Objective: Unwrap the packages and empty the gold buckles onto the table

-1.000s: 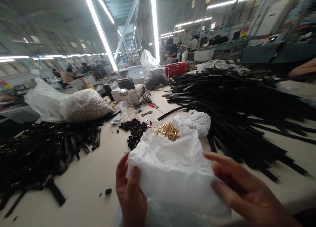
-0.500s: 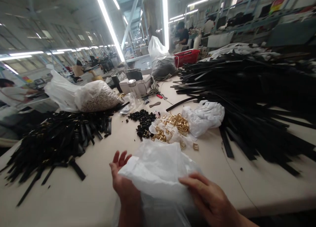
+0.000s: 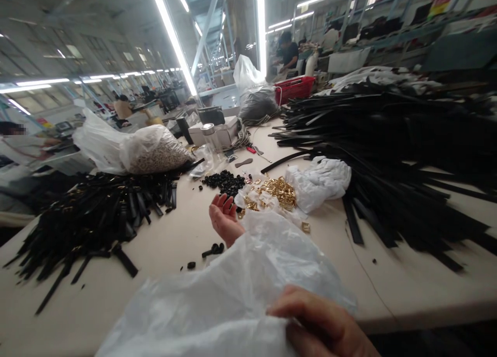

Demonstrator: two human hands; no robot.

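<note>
My right hand (image 3: 320, 323) grips a thin white plastic bag (image 3: 229, 300) at the bottom of the view. The bag spreads low over the table's near edge and covers my left forearm. My left hand (image 3: 223, 218) sticks out beyond the bag, palm up, fingers loosely apart, with nothing in it. It lies just short of a heap of gold metal buckles (image 3: 277, 191) on crumpled white plastic, and near a pile of small black pieces (image 3: 225, 182). A few loose black bits (image 3: 213, 250) lie left of my wrist.
A big stack of long black straps (image 3: 388, 139) fills the right side; shorter black straps (image 3: 97, 217) lie left. A crumpled white bag (image 3: 324, 180), a filled clear sack (image 3: 151, 151), boxes (image 3: 217, 132) and a red basket (image 3: 294, 89) stand farther back. People work at distant tables.
My left hand has let go of the bag and moved forward toward the buckles. The bag has spread out lower and nearer, still gripped by my right hand.
</note>
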